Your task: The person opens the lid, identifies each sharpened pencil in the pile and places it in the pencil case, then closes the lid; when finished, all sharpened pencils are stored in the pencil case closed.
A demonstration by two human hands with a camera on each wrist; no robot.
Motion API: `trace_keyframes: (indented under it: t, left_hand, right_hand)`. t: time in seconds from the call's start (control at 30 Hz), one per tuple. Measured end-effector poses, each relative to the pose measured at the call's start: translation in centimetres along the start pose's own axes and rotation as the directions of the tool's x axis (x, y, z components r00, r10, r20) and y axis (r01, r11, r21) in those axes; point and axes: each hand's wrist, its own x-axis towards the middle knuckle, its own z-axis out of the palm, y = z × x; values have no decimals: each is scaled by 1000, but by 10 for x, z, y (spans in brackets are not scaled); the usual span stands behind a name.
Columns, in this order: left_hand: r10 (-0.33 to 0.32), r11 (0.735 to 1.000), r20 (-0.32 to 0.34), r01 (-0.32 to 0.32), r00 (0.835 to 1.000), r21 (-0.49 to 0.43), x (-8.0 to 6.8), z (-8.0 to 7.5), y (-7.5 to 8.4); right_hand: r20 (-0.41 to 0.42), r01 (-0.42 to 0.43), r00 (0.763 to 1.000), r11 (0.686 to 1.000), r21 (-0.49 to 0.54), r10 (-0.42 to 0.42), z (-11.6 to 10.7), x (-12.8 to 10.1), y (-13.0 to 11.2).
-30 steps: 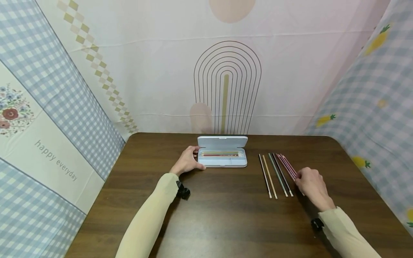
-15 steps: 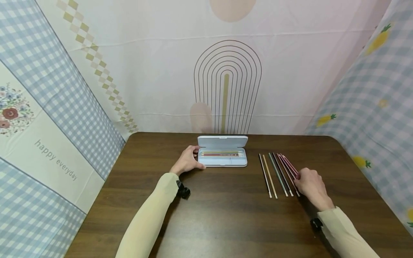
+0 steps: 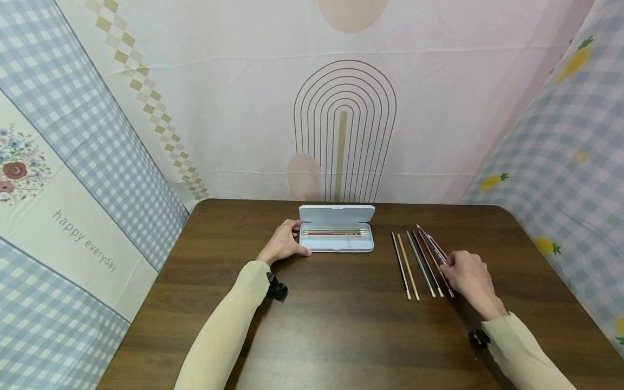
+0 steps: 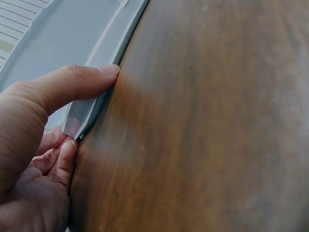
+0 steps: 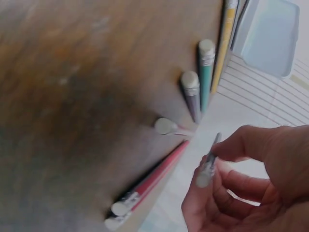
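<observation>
My left hand (image 3: 283, 242) grips the left end of an open, pale blue pencil case (image 3: 336, 245). In the left wrist view the thumb lies on the case's front edge, with the other fingers curled at its side. Several pencils (image 3: 336, 233) lie inside it. My right hand (image 3: 469, 276) pinches one pencil (image 5: 207, 166) between thumb and forefinger, its white eraser end showing in the right wrist view. Beneath and beside it, red pencils (image 5: 153, 178) lie on the table. To their left are a yellowish pencil (image 3: 408, 267), a green pencil (image 3: 420, 264) and others in a loose row.
The brown wooden table (image 3: 331, 325) ends at a white patterned cloth (image 3: 244, 119) behind the case. Checked cloths hang at the left and right. The case's lid (image 3: 336, 214) stands raised at the back.
One pencil has come to lie apart from the pink-red bunch, farther left. My right hand has shifted slightly left and now holds a pencil lifted over the others. The left hand stays put.
</observation>
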Motion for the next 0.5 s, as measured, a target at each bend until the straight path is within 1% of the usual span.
trace_keyframes:
  t: [0.1,0.3,0.37,0.5]
  left_hand:
    - [1,1000,1,-1,1000,-4,0,1,-1]
    - [0,1000,1,0,1000,1,0,0,-1]
    - [-1,1000,0,1,1000,6,0,0,-1]
    - [-1,1000,2,1,1000,10,1,0,-2]
  right_hand:
    - [-42,60,997,998,25,-59,0,-1,-7]
    - [-104,184,979,981,59,-177,0,-2,-24]
    - [-98,204,976,976,71,-196,0,-1,-30]
    - [-58,225,974,968,110,-219,2,1,-41]
